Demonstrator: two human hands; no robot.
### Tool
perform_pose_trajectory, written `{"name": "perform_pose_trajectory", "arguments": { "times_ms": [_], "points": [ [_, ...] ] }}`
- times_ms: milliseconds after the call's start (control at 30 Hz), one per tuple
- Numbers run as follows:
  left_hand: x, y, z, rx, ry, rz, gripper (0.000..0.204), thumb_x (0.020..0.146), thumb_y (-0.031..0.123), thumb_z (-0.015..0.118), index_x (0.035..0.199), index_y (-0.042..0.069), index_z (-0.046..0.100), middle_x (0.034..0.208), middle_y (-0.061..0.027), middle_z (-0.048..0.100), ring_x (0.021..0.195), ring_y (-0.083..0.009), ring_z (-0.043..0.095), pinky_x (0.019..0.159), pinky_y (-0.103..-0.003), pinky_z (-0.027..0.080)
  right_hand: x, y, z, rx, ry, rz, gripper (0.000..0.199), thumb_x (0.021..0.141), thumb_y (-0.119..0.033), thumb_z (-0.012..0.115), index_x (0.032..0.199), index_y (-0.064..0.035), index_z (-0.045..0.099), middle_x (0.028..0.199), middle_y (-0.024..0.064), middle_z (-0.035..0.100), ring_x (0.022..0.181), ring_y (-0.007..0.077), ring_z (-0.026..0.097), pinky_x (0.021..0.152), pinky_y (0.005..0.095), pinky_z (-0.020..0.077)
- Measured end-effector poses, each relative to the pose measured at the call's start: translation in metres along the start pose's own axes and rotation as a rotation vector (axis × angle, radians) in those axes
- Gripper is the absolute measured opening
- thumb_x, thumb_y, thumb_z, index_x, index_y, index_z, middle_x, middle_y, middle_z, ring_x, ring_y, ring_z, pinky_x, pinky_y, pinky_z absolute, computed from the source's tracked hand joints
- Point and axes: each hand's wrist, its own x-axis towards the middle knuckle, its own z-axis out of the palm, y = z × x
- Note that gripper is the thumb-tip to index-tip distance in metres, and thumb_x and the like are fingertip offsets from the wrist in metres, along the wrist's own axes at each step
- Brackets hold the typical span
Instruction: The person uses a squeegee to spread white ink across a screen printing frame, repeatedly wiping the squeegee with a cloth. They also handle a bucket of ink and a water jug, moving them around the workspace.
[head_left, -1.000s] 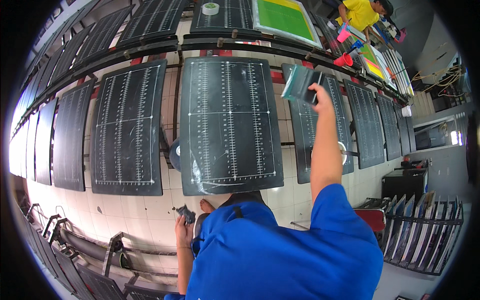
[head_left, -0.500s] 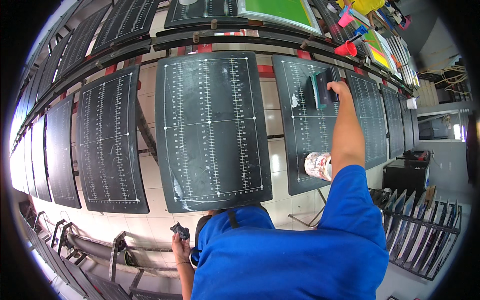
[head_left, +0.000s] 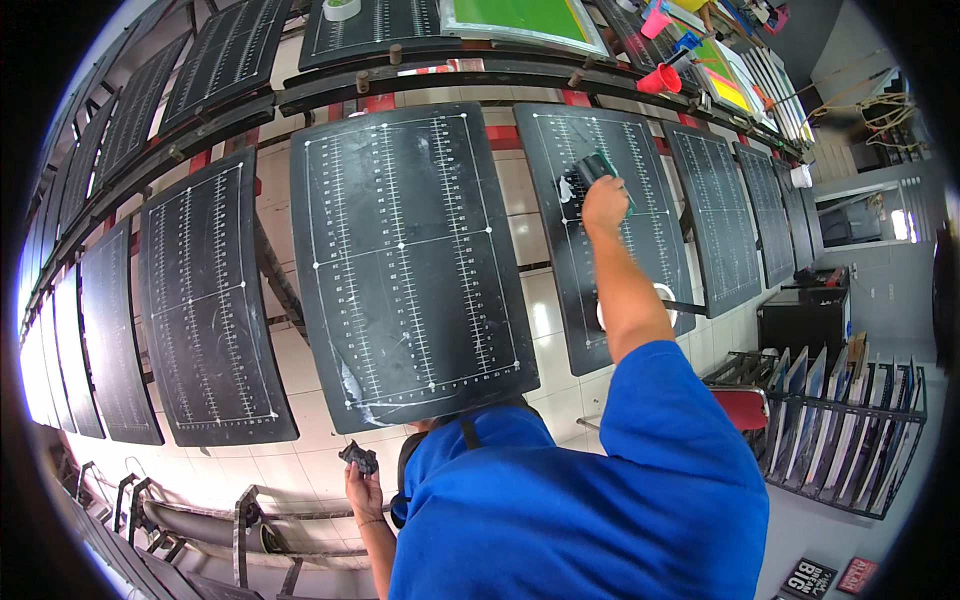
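Right hand (head_left: 604,207) wrapped round dark squeegee (head_left: 592,168), over neighbouring platen (head_left: 570,290) just right of central gridded platen (head_left: 400,260); contact with surface unclear. Left hand (head_left: 364,492), fingers curled, grasping crumpled dark cloth (head_left: 358,458) near central platen's lower-left corner. White tub (head_left: 664,291) right of central platen, partly behind forearm.

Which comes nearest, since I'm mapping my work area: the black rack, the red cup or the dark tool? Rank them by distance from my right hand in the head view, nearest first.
1. Dark tool: held in your right hand.
2. Red cup: beyond that hand, slightly right.
3. Black rack: far right, toward the lower edge.
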Motion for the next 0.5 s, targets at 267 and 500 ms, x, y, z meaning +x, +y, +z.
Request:
{"name": "perform_pose_trajectory", "arguments": {
  "times_ms": [267,500],
  "points": [
    [-0.004,0.008,-0.050,-0.062,-0.023,0.009,0.012,0.102,0.008,0.052,0.112,0.001,0.052,0.114,-0.0163,0.065,0.108,-0.0294,0.065,0.093,-0.041,0.058,-0.012,0.017,-0.098,0.261,-0.140,0.098,0.020,0.090,-0.016,0.059,0.103,-0.0016,0.066,0.107,0.0157,0.066,0.094,0.0305,0.072,0.078,0.0425,0.0586],
    [0.014,0.010,-0.073,-0.050,-0.073,-0.005,0.009,0.102,0.007,0.051,0.109,0.002,0.053,0.107,-0.0146,0.065,0.101,-0.0263,0.066,0.091,-0.041,0.057,-0.084,-0.001,-0.083,0.191,-0.219,0.002,0.028,0.086,-0.016,0.061,0.107,0.0021,0.067,0.109,0.0203,0.068,0.097,0.0358,0.071,0.085,0.0451,0.0570]
  ]
}}
